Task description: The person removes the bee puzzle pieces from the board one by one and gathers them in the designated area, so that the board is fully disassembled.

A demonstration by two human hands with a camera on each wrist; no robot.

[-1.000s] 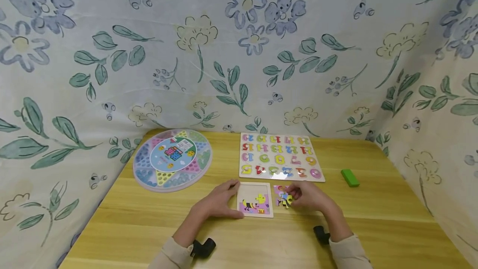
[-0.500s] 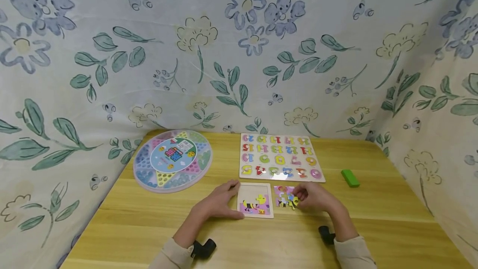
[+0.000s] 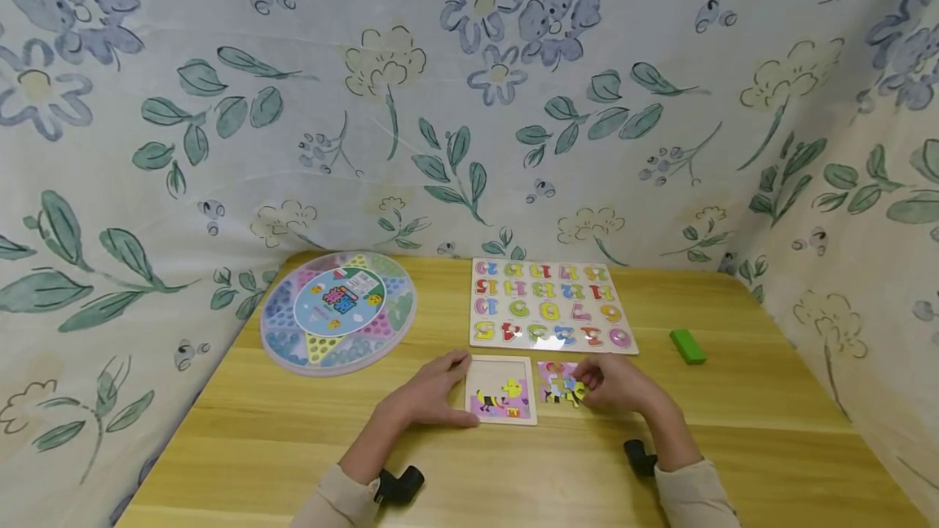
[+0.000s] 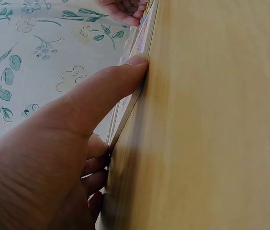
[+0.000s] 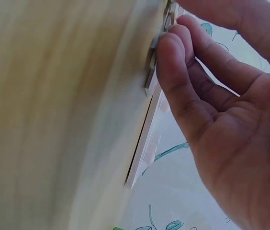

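A small wooden jigsaw tray (image 3: 499,371) lies flat on the table. Its lower part is filled with a bee picture on pink, and its upper part shows bare wood. My left hand (image 3: 429,393) holds the tray's left side, thumb at the near corner and fingers at the far one. To the tray's right, a patch of jigsaw pieces (image 3: 553,391), pink, blue and yellow, lies loosely joined with small gaps. The curled fingers of my right hand (image 3: 618,383) pinch at the patch's right edge, partly hiding the piece there. In the right wrist view, the fingertips (image 5: 169,45) are right at the piece edges.
Behind the tray lies a number puzzle board (image 3: 550,290) with colourful digits. A round star-patterned game board (image 3: 286,345) is at the back left, and a green block (image 3: 687,346) at the right. Floral cloth (image 3: 469,145) hangs behind the table.
My right hand has shifted slightly right from over the jigsaw pieces, uncovering more of them, and is nearly still since. The left hand and tray stay in place.
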